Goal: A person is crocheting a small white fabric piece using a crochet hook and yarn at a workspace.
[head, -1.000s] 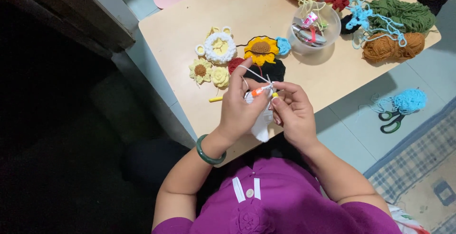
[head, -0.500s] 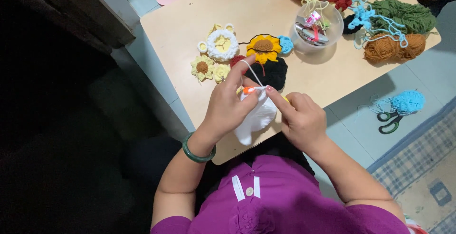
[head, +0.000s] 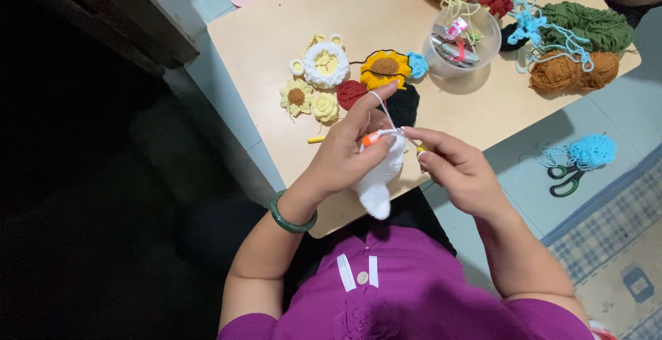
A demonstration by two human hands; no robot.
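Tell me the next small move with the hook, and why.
Probably draw the hook back through the white piece: the right hand pinches it at the piece's top edge, the left hand grips the piece, and the yarn runs taut over the raised forefinger.

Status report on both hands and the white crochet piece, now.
Left hand grips white crocheted piece, index finger raised with white yarn over it. Right hand pinches hook at the piece. Nothing between hands and work.

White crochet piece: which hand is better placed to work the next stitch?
Probably the right hand: it pinches the crochet hook, aimed at the white crochet piece. The left hand is occupied gripping that piece, with yarn over its raised forefinger.
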